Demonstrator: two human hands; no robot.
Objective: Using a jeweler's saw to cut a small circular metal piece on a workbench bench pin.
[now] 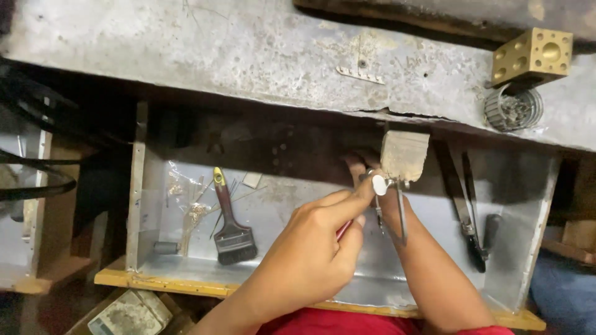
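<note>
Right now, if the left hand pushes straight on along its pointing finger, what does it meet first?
Likely the small white oval piece at the left hand fingertip, then the pale wooden block beyond; depth unclear.

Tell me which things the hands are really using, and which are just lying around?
In use:
left hand with a red-handled tool
right hand with a small white oval piece
wooden bench peg

Lying about:
brush
shears
brass dapping block
round metal tin

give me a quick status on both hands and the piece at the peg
Left hand grips a red-handled tool, tip at a small white oval piece. Right hand steadies the piece against the wooden peg. Brush lies in the tray, clear of both.
</note>
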